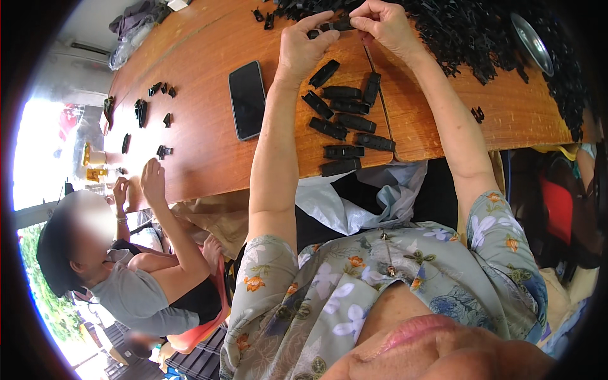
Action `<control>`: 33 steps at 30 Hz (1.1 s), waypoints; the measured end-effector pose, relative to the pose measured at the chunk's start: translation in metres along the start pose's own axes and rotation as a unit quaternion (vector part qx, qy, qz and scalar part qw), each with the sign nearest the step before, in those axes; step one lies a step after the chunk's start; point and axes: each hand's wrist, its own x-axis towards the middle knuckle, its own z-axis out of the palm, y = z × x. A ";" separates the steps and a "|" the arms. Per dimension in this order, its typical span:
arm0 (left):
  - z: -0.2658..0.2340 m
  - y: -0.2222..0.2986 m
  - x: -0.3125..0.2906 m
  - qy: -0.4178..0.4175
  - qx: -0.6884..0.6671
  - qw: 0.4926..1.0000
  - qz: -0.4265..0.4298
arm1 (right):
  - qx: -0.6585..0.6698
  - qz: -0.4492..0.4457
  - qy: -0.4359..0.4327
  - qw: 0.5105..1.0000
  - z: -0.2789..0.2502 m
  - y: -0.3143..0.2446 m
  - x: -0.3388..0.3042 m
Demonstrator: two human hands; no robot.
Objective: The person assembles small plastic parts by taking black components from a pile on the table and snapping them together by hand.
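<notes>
Left hand (pixel 301 49) and right hand (pixel 391 30) both pinch one small black plastic piece (pixel 335 26) (fingers hide part of it) over the brown wooden counter (pixel 196 95). Oblong black plastic clips (pixel 354 123) lie between the forearms; black rectangular phone (pixel 246 101) left of them, heap of thin black plastic parts (pixel 462 41) by the right hand.

Orange-brown wood-topped bench (pixel 202 57) across the upper view, seam (pixel 384 114) between two tops. Pale grey surface (pixel 69 76) at upper left, wall or floor unclear; hard daylight (pixel 47 145) and green foliage (pixel 60 316) at far left. Orange-red seat (pixel 188 342) at lower left, red shape (pixel 557 212) in dimmer right side.
</notes>
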 end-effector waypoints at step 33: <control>-0.061 -0.063 0.012 0.214 -0.441 0.857 -0.159 | -0.537 0.029 -0.051 0.842 -0.046 0.008 -0.001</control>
